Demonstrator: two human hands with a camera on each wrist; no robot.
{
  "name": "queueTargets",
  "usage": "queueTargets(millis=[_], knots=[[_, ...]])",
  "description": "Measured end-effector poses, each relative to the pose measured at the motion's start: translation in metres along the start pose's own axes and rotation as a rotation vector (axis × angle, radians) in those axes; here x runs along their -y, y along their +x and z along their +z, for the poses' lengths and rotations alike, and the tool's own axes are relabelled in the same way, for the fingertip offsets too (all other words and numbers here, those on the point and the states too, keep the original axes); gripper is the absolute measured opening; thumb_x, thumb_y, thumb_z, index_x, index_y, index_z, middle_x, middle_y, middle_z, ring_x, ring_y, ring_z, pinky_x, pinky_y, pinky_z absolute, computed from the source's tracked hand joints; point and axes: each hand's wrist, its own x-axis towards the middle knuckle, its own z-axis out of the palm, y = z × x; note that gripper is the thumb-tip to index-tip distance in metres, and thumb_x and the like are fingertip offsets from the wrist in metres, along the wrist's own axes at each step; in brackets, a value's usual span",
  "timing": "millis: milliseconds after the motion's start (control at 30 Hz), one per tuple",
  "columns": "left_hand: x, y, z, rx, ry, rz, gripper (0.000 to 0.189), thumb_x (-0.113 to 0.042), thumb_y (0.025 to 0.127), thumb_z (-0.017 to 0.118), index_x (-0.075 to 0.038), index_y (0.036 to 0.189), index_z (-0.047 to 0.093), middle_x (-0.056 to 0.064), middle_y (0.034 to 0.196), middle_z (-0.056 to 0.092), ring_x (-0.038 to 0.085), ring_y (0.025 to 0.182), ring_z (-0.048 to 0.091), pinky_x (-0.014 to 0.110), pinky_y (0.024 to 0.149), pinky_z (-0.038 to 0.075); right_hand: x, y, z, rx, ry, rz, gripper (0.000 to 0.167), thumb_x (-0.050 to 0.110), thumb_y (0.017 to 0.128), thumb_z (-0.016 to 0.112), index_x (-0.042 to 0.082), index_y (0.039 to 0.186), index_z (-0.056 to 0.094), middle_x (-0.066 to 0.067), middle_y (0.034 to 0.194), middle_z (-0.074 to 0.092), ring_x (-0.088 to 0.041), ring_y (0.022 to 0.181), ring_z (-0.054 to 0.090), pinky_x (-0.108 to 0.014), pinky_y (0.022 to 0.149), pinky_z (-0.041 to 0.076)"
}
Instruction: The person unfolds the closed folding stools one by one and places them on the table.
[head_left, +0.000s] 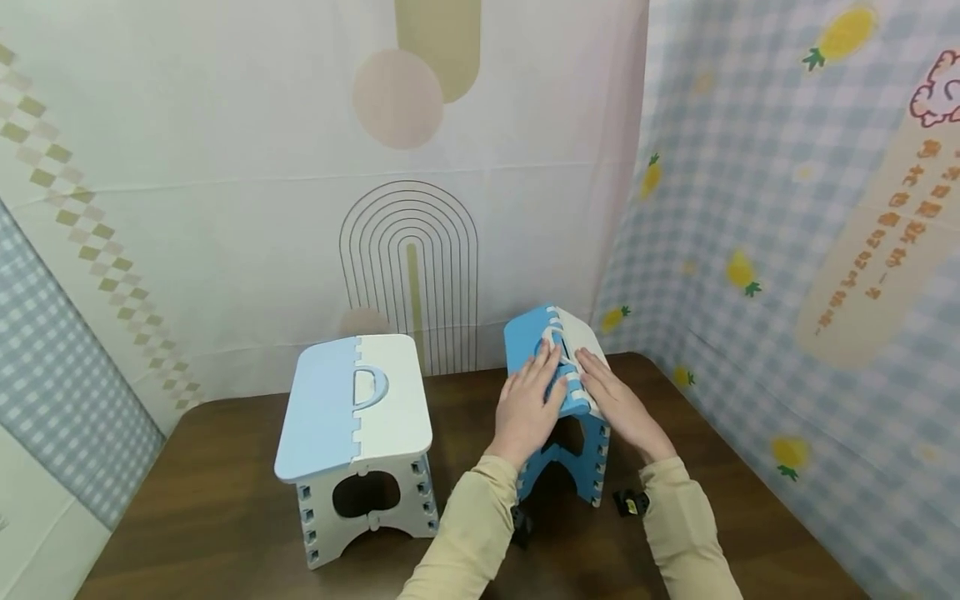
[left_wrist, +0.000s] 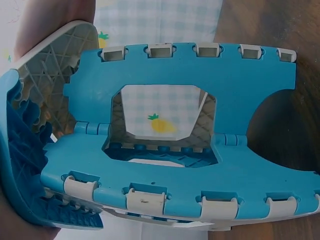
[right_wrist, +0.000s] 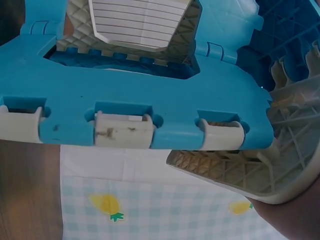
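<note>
In the head view, a blue and white folding stool point(head_left: 525, 329) stands on the right side of the table, its two top halves tilted into a peak along the hinge. My left hand point(head_left: 528, 408) rests on the blue half with fingers extended. On the white half lies my right hand point(head_left: 622, 408), its fingers also straight. Between them sits the stool's handle, partly covered. The left wrist view shows the stool's blue end panel point(left_wrist: 160, 70), bent at its middle hinges, and the ribbed undersides of the top. A similar blue panel point(right_wrist: 125, 90) fills the right wrist view.
A second folding stool point(head_left: 322, 408), light blue and white, stands unfolded to the left with a flat top and its handle lying in the middle. Both are on a dark wooden table point(head_left: 217, 500). Printed cloth point(head_left: 525, 208) hangs behind and along the sides.
</note>
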Motion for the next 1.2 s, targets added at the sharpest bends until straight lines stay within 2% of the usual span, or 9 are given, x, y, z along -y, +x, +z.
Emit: queueTargets(millis=[400, 667, 833, 1200], knots=[[0.003, -0.008, -0.007, -0.019, 0.022, -0.035, 0.05, -0.041, 0.105, 0.031, -0.029, 0.154, 0.025, -0.01, 0.161, 0.02, 0.021, 0.15, 0.025, 0.051, 0.122, 0.017, 0.005, 0.001, 0.003, 0.031, -0.077, -0.009, 0.06, 0.044, 0.105, 0.03, 0.013, 0.156, 0.019, -0.01, 0.164, 0.011, -0.035, 0.152, 0.007, -0.065, 0.118, 0.011], [-0.001, -0.008, -0.007, -0.019, 0.053, -0.012, 0.05, -0.04, 0.105, 0.031, -0.029, 0.153, 0.029, -0.009, 0.16, 0.024, 0.022, 0.149, 0.028, 0.051, 0.122, 0.019, 0.005, -0.001, -0.007, 0.074, -0.102, 0.027, 0.061, 0.046, 0.105, 0.029, 0.016, 0.156, 0.016, -0.008, 0.165, 0.009, -0.034, 0.153, 0.003, -0.065, 0.118, 0.006], [-0.003, -0.005, -0.01, -0.025, 0.093, -0.001, 0.049, -0.04, 0.104, 0.031, -0.029, 0.152, 0.031, -0.007, 0.159, 0.027, 0.021, 0.148, 0.028, 0.049, 0.122, 0.02, 0.008, 0.0, -0.012, 0.083, -0.164, 0.014, 0.061, 0.046, 0.105, 0.028, 0.014, 0.156, 0.016, -0.01, 0.164, 0.01, -0.034, 0.152, 0.005, -0.061, 0.12, 0.003], [0.0, -0.008, -0.01, -0.026, 0.137, -0.001, 0.048, -0.039, 0.104, 0.033, -0.027, 0.15, 0.037, -0.004, 0.157, 0.032, 0.022, 0.147, 0.031, 0.047, 0.122, 0.021, 0.007, -0.001, -0.007, 0.059, -0.27, -0.023, 0.059, 0.041, 0.106, 0.03, 0.009, 0.155, 0.022, -0.015, 0.162, 0.018, -0.037, 0.151, 0.012, -0.059, 0.121, 0.008]])
